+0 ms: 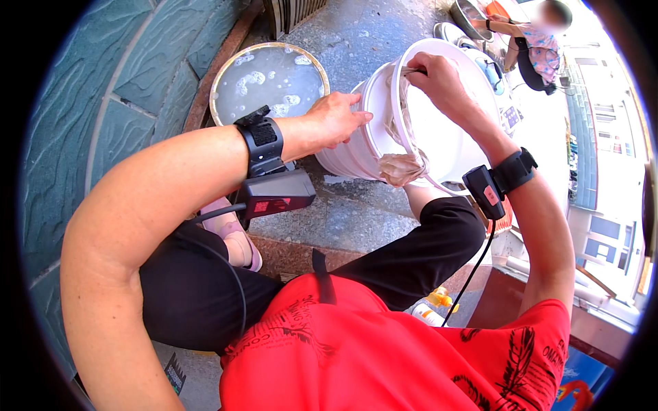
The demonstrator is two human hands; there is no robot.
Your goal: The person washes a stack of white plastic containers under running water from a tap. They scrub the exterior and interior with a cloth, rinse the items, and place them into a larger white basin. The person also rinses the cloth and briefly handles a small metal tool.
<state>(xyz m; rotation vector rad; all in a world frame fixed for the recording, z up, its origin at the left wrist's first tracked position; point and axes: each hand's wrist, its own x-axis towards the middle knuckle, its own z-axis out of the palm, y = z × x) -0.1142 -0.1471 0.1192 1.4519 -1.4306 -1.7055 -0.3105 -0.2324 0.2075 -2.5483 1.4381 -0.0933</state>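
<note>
A large white plastic bucket (439, 130) is tilted in front of me, its wide mouth turned to the right. My left hand (337, 118) presses against its ribbed outer wall, index finger and thumb stretched along it and the other fingers curled. At the far part of the rim my right hand (439, 77) is closed in a pinch on a thin beige cloth (403, 168). The wet-looking cloth lies along the inside of the rim and bunches over its near edge. Left of the bucket stands a round basin (269, 85) of cloudy water with patches of foam.
A blue-grey stone wall (147, 89) runs along the left. Beyond the bucket, another person (538, 48) bends over a metal basin (471, 19). A bottle with a yellow top (430, 312) stands by my right leg. The paving (356, 212) looks wet.
</note>
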